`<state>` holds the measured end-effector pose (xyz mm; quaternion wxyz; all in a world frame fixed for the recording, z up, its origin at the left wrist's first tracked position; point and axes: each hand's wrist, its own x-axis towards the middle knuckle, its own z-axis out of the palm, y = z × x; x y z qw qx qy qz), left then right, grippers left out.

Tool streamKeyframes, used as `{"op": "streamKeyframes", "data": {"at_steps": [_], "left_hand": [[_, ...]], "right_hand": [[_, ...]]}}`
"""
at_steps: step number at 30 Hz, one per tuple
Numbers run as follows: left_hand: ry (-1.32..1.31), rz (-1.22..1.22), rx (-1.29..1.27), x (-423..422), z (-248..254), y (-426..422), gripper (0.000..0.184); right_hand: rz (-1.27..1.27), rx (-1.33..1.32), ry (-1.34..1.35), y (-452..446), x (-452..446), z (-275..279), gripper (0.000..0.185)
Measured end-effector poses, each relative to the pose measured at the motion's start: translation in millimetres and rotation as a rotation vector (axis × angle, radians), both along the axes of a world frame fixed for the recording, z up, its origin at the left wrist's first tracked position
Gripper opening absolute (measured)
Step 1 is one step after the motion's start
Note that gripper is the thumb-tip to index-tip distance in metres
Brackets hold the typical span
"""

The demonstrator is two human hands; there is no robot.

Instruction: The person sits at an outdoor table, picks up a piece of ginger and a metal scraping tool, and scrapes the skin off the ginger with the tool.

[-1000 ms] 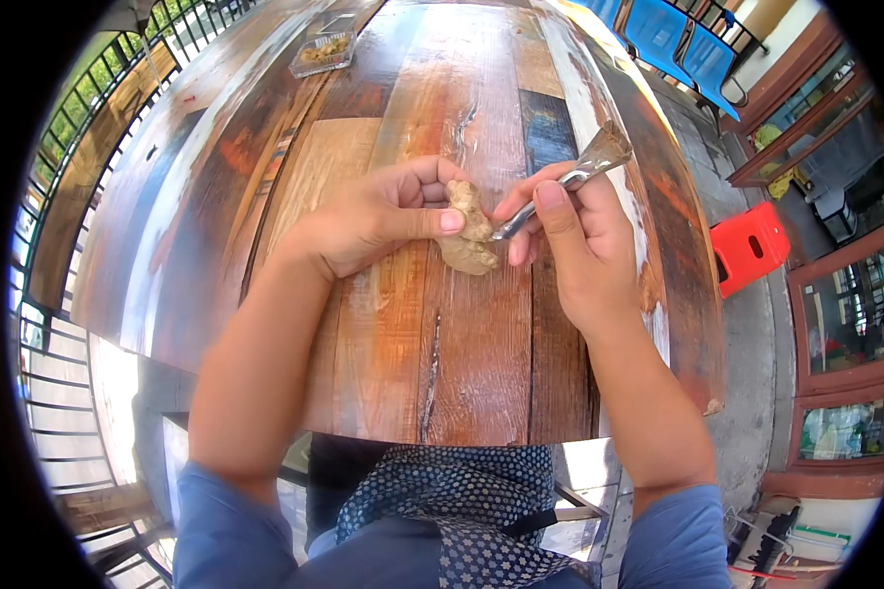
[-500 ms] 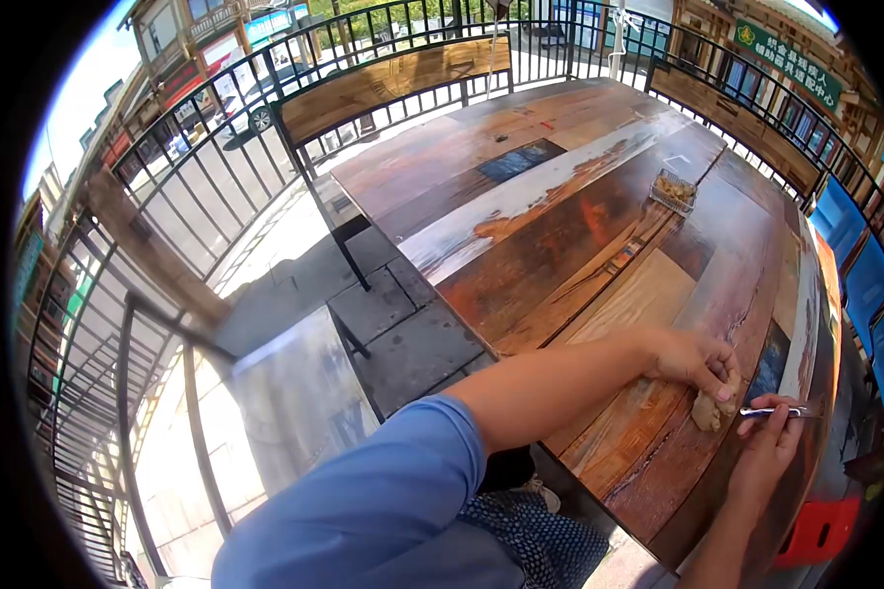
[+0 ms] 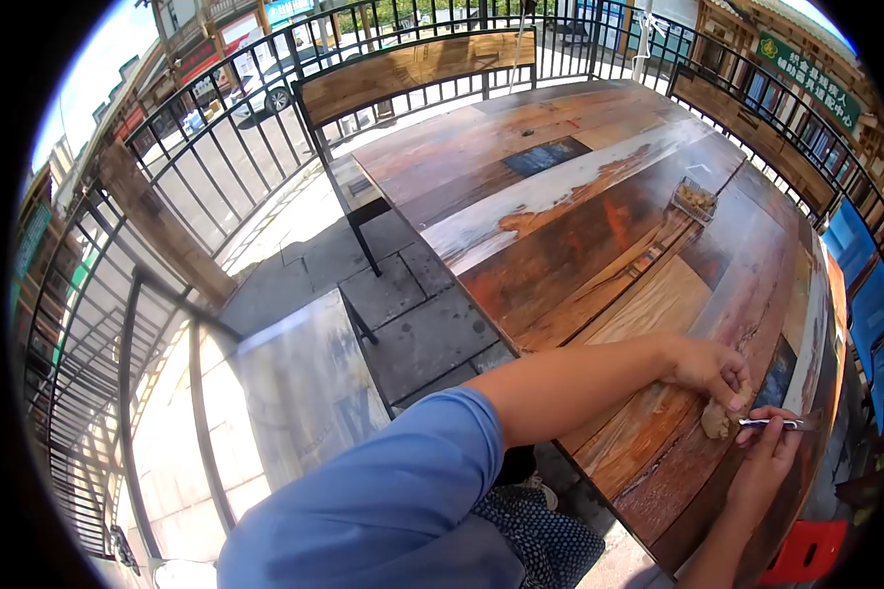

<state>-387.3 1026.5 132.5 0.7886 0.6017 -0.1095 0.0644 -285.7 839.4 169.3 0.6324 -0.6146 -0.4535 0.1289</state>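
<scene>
My left hand (image 3: 712, 371), at the end of the blue-sleeved arm, pinches a tan, lumpy piece (image 3: 719, 417) that looks like ginger root or clay; I cannot tell which. It is held over the near right part of the wooden table (image 3: 648, 481). Close on its right, my right hand (image 3: 771, 461) is closed round a small, slim tool (image 3: 759, 423) with a shiny white and dark handle. A thin, dark, blade-like part of the tool points right. One tool end is at or very near the lump; contact is unclear.
Farther up the table sits a small wire basket (image 3: 694, 201) holding tan pieces. Benches with wooden backs (image 3: 422, 74) and a black railing (image 3: 221, 177) surround the table. Blue chairs (image 3: 869, 294) stand to the right, with a red stool (image 3: 805, 552) below the near right edge.
The view has shifted slightly, so the table sits a little further right and lower. Both hands keep their holds, and the tool stays beside the lump.
</scene>
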Motion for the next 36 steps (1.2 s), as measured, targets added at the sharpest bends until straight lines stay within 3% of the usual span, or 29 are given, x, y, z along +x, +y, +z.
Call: {"op": "streamKeyframes", "data": {"at_steps": [5, 9, 15, 19, 22, 25, 27, 36], "left_hand": [[-0.026, 0.066, -0.008, -2, 0, -5, 0.029], [0.039, 0.095, 0.137, -13, 13, -4, 0.037], [0.177, 0.084, 0.050, -20, 23, -5, 0.031], [0.146, 0.051, -0.015, -12, 20, -10, 0.036], [0.188, 0.077, -0.052, -19, 25, -8, 0.036], [0.125, 0.159, 0.253, -18, 18, -4, 0.039], [0.075, 0.117, 0.110, -21, 17, -5, 0.034], [0.002, 0.047, 0.176, -10, 12, -4, 0.035]], "right_hand": [[0.025, 0.021, 0.017, -2, 0, 1, 0.018], [0.055, 0.010, 0.011, -4, 3, 1, 0.019], [0.140, 0.072, 0.143, -2, 1, 8, 0.019], [0.185, 0.083, 0.293, -2, 1, 12, 0.018], [0.097, 0.046, 0.267, -5, -2, 14, 0.017], [0.079, 0.056, 0.275, -1, -5, 6, 0.018], [0.081, 0.068, 0.264, 2, -6, 4, 0.018], [0.073, 0.048, 0.178, -1, 4, 0, 0.017]]}}
